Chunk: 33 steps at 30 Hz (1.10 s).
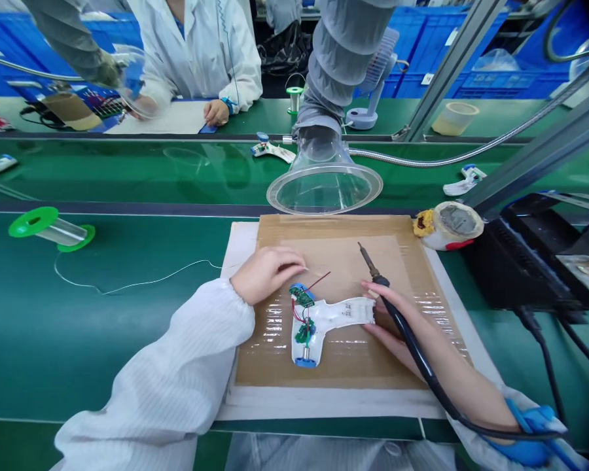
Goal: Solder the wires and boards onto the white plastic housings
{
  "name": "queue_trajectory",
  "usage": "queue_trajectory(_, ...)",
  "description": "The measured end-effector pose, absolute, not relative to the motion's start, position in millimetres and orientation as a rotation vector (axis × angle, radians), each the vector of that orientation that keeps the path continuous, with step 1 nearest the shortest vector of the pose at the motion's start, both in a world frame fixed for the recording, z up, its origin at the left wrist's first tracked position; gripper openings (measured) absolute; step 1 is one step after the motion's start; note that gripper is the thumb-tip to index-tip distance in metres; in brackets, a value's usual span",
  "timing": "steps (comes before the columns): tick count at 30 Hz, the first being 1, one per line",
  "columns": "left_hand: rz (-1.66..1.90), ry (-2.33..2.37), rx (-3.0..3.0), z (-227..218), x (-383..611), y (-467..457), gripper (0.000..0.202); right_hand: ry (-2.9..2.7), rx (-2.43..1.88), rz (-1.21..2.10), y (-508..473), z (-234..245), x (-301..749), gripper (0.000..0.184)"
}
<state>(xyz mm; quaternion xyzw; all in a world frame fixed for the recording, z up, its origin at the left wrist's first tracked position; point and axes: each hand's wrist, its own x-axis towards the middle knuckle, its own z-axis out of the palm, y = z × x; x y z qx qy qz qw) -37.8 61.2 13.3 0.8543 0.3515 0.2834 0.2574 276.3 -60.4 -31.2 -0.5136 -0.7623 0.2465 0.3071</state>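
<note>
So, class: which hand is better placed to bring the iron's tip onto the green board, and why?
Right. The right hand grips the soldering iron, its tip near the green board. The left hand pinches solder wire beside that board.

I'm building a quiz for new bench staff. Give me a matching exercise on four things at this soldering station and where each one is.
1 soldering iron
2 solder spool
3 clear funnel
4 white housing

A on the green table
B on the brown mat
C above the mat's far edge
D in the right hand

Pairs: 1-D, 2-A, 3-C, 4-B.
</note>
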Motion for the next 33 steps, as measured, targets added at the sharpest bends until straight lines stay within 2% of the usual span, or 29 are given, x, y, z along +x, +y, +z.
queue_trajectory(4, 1.095, 1.121, 2.181, 15.4, -30.4, 36.7, 0.017, -1.979, -1.29, 0.57, -55.4, -23.7, 270.4, 0.056)
queue_trajectory(9, 1.202, 0.939, 2.283, 13.3, -10.1, 9.5, 0.009, -1.55, -1.297, 0.441, -62.0, -9.6, 262.7, 0.023)
queue_trajectory(14, 1.048, 0.909, 2.47, 3.1, -3.1, 2.5, 0.01, -1.192, -1.155, 0.311, -69.1, -12.9, 258.2, 0.038)
queue_trajectory(18, 1.016, 0.944, 2.5, -0.5, -3.8, 1.3, 0.01, -1.157, -1.179, 0.349, -73.7, -13.5, 254.3, 0.028)
queue_trajectory(33, 0.987, 0.902, 2.522, -2.8, -2.2, 1.4, 0.01, -1.577, -1.136, 0.375, -76.3, -9.2, 260.8, 0.018)
